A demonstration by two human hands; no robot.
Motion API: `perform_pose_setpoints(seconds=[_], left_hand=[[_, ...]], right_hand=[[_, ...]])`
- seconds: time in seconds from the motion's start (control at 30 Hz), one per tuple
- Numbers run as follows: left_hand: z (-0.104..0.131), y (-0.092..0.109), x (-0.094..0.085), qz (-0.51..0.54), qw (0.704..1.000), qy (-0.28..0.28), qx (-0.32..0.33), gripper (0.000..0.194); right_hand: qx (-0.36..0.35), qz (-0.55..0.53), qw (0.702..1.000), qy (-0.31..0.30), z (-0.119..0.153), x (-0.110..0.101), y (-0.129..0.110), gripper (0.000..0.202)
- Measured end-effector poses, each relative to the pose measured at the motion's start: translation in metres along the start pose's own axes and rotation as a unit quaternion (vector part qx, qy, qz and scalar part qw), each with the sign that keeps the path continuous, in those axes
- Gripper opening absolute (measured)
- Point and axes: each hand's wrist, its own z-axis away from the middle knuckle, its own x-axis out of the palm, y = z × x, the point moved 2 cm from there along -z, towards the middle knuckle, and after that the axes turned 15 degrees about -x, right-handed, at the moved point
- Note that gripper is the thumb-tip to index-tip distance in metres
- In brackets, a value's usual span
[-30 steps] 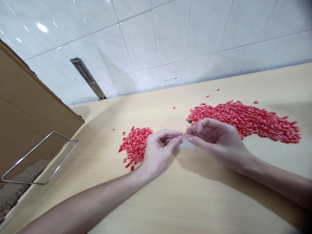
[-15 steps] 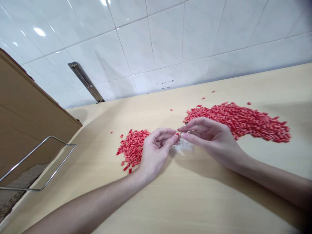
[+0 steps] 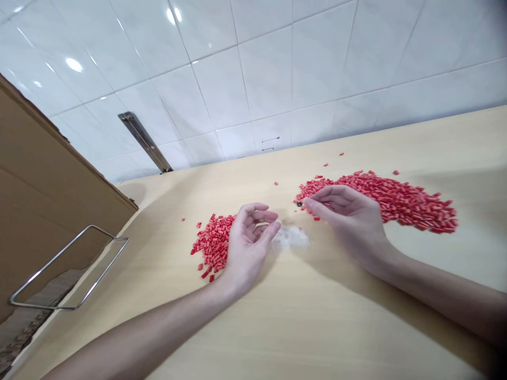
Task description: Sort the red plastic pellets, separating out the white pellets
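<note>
My left hand (image 3: pixel 251 245) hovers over the right edge of the smaller pile of red tubular pieces (image 3: pixel 214 243). Its fingers are curled but stand apart from the thumb, and nothing shows between them. My right hand (image 3: pixel 352 221) is at the left end of the larger pile of red pieces (image 3: pixel 412 200), covering part of it. Its thumb and forefinger tips come together in a pinch; whatever they hold, if anything, is hidden. A small black ring (image 3: pixel 299 204) lies just left of the right thumb tip. Between both hands sits a little heap of white, wispy scraps (image 3: pixel 292 236).
Several stray red pieces (image 3: pixel 276 183) are scattered on the pale wooden table (image 3: pixel 253 327). On the left stand a brown cardboard box (image 3: pixel 47 184) and a bent wire frame (image 3: pixel 89 274). A metal strip (image 3: pixel 146 141) leans near the white tiled wall (image 3: pixel 265 68) behind.
My hands have moved apart. The right hand shifted right toward the large pile, and its fingertips drew closer together. The left fingers loosened; the red piece they pinched no longer shows there.
</note>
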Motion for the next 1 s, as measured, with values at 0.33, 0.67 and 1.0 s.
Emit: perform_pose_setpoints(seconds=[0.33,0.67,1.0], left_hand=[[-0.023,0.059,-0.028,-0.342,0.939,-0.033,0.008,0.015],[-0.025,0.053,-0.043,-0.543,0.825,-0.151,-0.043,0.017],[-0.027,0.055,-0.051,-0.534,0.837,-0.119,-0.007,0.018]], right_hand=[[-0.058,0.101,0.989,-0.09,0.003,0.007,-0.004,0.016],[-0.207,0.249,0.899,-0.296,0.022,0.017,-0.006,0.015],[-0.188,0.16,0.93,-0.274,0.014,0.017,-0.011,0.014]])
